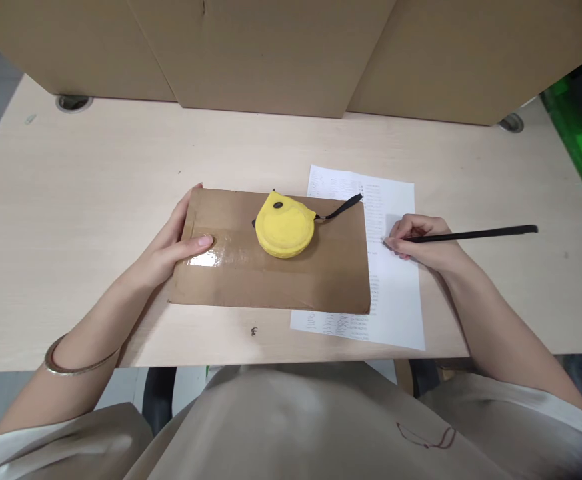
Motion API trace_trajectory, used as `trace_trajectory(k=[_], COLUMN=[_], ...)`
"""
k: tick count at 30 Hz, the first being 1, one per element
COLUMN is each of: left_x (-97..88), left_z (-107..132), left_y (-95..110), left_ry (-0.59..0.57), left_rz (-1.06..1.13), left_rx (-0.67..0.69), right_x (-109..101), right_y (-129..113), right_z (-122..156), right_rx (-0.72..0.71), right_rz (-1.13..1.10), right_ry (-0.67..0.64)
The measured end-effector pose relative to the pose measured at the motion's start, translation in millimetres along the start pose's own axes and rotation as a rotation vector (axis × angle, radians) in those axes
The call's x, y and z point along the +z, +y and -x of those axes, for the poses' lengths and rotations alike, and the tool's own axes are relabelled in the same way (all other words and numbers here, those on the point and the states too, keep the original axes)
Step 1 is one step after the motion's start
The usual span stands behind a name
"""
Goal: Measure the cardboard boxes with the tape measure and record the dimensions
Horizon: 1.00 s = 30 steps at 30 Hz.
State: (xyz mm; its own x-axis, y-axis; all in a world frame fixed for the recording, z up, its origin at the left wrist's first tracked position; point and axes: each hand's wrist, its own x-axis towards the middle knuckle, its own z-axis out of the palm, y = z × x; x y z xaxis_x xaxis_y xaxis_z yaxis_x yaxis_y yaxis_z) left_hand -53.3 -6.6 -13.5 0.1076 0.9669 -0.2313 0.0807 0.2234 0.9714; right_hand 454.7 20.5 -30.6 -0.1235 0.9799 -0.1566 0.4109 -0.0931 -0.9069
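the left hand (175,247) lay flat, fingers spread on the cardboard sheet (271,267) — light, stiff, best gripped by an edge; the right hand (421,243) had its fingers pinched on a slim black pen (475,234) over the printed paper (395,293).

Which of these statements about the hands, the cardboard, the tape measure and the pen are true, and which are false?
1. The left hand rests on the left end of the cardboard sheet. True.
2. The yellow tape measure lies directly on the printed paper. False: it sits on the cardboard sheet.
3. The right hand holds a black pen with its tip on the printed paper. True.
4. The cardboard sheet lies fully clear of the printed paper. False: its right end overlaps the paper.
5. The left wrist carries a bangle. True.
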Motion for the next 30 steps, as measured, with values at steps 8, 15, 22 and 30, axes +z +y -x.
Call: trace_trajectory(k=[8,15,22,30], left_x=[-2.5,0.4,-9.0,-3.4], left_z=[-0.4,-4.3,-18.4,-19.7], left_y=[-0.2,4.8,-20.2,-12.7], left_ry=[-0.033,-0.08,-0.103,-0.066], left_rz=[-0.037,-0.083,-0.085,-0.044], left_rx=[-0.019,-0.006,0.089,0.112], right_x=[-1.1,-14.8,35.0,36.5], right_y=[-11.9,-41.4,-81.4,-60.3], right_z=[1.6,-6.6,-33.9,-37.6], right_rx=[0.089,0.342,0.298,0.183], right_rz=[-0.058,0.315,1.284,1.226], right_ry=[-0.001,-0.076,-0.236,-0.097])
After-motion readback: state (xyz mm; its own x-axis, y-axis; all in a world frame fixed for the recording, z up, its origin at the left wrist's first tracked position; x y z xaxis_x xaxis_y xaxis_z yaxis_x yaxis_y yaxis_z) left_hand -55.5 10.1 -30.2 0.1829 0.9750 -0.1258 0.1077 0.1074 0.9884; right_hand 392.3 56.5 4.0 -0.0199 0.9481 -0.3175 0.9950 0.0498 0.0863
